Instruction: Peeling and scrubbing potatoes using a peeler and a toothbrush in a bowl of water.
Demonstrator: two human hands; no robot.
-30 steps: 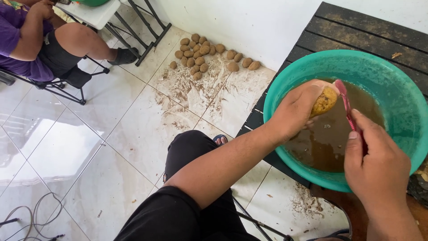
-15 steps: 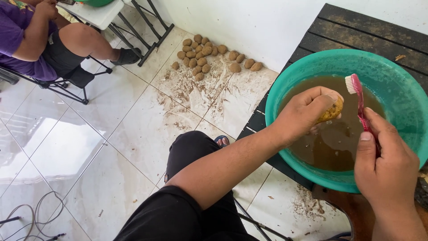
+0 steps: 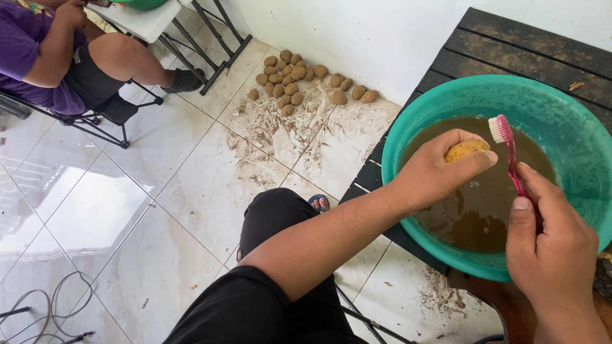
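The left hand [image 3: 433,175] has its fingers [image 3: 475,159] curled tight around a small yellow potato [image 3: 465,150], held just above the muddy water in the teal basin [image 3: 408,134]. The right hand [image 3: 551,245] pinches a pink toothbrush [image 3: 507,150] by its handle, bristles just beside the potato. Wet and slick, the potato could slip from that grip and splash brown water over the basin's rim. The basin overhangs the edge of the dark slatted worktop [image 3: 523,41], so a hard push might tip it. Beyond the basin, unwashed potatoes [image 3: 299,79] lie on the dirt-streaked tiled floor [image 3: 191,172]; farther off, another person [image 3: 57,57] sits on a folding chair [image 3: 95,121].
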